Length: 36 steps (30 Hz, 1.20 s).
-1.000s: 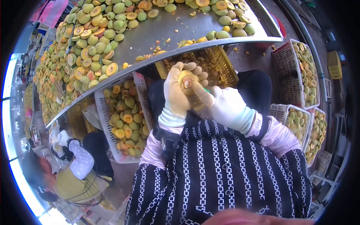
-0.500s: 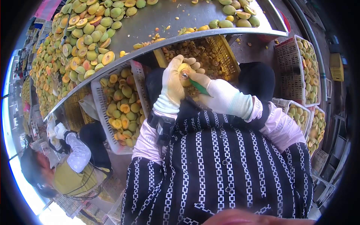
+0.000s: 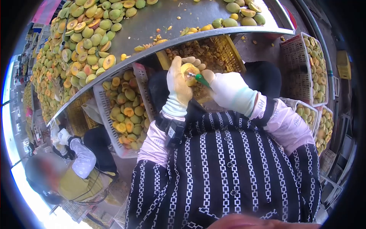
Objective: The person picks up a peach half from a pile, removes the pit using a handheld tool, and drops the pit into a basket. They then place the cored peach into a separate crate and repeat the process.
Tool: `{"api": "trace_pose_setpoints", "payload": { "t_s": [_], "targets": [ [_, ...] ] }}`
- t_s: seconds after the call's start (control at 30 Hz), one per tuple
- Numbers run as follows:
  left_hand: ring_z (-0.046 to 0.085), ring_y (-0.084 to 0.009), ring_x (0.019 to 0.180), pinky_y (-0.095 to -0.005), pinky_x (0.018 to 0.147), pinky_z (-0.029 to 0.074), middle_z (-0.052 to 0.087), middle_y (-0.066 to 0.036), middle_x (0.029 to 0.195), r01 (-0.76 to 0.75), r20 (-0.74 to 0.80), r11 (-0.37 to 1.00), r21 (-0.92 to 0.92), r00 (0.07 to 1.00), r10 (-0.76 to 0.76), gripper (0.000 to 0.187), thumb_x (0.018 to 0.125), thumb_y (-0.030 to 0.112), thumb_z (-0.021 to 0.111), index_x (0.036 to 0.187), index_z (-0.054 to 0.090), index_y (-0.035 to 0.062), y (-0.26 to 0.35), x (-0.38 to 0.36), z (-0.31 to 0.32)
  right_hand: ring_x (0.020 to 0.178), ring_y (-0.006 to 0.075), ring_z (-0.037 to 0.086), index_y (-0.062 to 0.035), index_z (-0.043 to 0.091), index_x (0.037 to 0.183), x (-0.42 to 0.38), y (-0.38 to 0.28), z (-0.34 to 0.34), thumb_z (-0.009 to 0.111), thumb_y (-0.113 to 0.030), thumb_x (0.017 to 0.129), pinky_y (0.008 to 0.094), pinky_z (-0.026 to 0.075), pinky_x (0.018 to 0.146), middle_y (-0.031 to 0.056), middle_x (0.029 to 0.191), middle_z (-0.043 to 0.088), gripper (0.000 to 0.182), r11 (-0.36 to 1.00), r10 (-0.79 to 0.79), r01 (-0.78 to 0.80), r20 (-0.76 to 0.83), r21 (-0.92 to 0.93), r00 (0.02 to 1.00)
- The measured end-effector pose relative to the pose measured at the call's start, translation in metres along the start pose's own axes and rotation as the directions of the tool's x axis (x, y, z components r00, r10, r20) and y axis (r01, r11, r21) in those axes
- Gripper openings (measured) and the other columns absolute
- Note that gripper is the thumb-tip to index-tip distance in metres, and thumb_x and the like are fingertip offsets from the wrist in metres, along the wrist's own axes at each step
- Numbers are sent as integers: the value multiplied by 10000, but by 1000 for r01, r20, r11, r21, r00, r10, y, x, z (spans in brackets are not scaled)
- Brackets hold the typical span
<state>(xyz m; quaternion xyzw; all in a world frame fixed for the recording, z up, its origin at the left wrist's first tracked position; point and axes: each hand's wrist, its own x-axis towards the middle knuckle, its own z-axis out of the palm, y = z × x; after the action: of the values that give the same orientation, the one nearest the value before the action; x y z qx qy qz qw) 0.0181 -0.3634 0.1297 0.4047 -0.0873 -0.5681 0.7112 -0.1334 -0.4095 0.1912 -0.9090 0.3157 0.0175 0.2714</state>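
Gloved, my left hand (image 3: 179,82) is closed around a halved yellow peach (image 3: 187,69), its cut face turned up. My right hand (image 3: 228,89), also gloved, grips a green-handled pitting tool (image 3: 202,79). The tool's metal end touches the middle of the cut face, where the stone sits. Below both hands is a yellow crate (image 3: 230,53) holding peach scraps and stones. Left of my left hand stands a white crate (image 3: 101,100) of peach halves.
A metal table (image 3: 160,23) bears a large heap of peach halves (image 3: 89,38) on the left. More full crates (image 3: 301,72) stand at right. A co-worker (image 3: 78,175) sits at lower left, wearing gloves.
My right hand has drawn slightly right and down, so more of the tool's metal end shows. The peach half's cut face is more visible. The view has shifted slightly.
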Motion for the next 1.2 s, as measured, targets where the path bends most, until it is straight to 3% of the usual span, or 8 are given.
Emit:
{"api": "trace_pose_setpoints", "payload": {
  "t_s": [0.27,0.53,0.63,0.73,0.8,0.9,1.13,1.2],
  "targets": [
    [664,-286,818,-386,720,568,630,-164,896,72,-82,992,101,995,-64,373,978,343,442,957,555,-11,0,-5,5,730,379,646,72,478,991,4,-4,-9,567,-160,823,414,527,647,217,743,633,300,877,74,-212,314,431,947],
    [666,-246,793,-369,698,569,632,-135,869,189,-111,963,191,979,-171,356,977,341,455,940,556,2,5,-2,2,619,312,640,73,470,979,7,-4,-4,558,-139,818,388,514,551,181,693,609,280,941,59,-146,277,304,959],
    [669,-247,788,-359,683,569,637,-136,883,105,-41,964,246,994,-98,369,978,353,446,940,552,1,6,-4,-1,393,109,464,3,461,946,6,3,-13,574,-90,789,231,383,335,22,598,474,215,350,-53,-528,579,774,814],
    [668,-261,745,-355,656,565,642,-145,866,37,-46,965,261,999,-26,379,979,370,436,937,548,10,6,-4,5,382,109,484,24,414,1180,7,5,-11,580,-130,801,222,398,346,33,596,521,442,359,-82,-526,588,771,805],
    [666,-276,706,-354,636,561,645,-152,834,62,-60,966,251,997,-48,397,979,397,420,936,545,22,13,-9,9,391,127,480,22,452,939,8,4,-11,578,-95,790,247,393,330,44,596,500,228,229,-119,-606,639,762,760],
    [660,-303,681,-389,625,556,645,-161,819,109,-97,989,104,990,-99,406,969,416,421,957,541,29,6,-2,10,399,142,495,11,464,891,9,-6,-11,582,-106,793,255,409,344,56,608,512,193,470,44,-488,533,736,845],
    [655,-314,684,-415,635,556,643,-176,859,135,-139,984,114,983,-119,441,963,440,404,1002,533,20,-7,6,7,414,155,534,35,475,920,9,4,1,554,-121,800,256,427,372,79,634,555,211,284,-75,-511,550,812,832],
    [657,-308,713,-414,644,560,641,-181,883,33,-211,991,132,978,-5,464,967,448,375,1016,520,10,-18,14,1,445,197,573,45,486,943,11,-13,18,546,-133,819,310,465,396,106,700,590,225,896,41,-62,57,440,998]
  ]
}}
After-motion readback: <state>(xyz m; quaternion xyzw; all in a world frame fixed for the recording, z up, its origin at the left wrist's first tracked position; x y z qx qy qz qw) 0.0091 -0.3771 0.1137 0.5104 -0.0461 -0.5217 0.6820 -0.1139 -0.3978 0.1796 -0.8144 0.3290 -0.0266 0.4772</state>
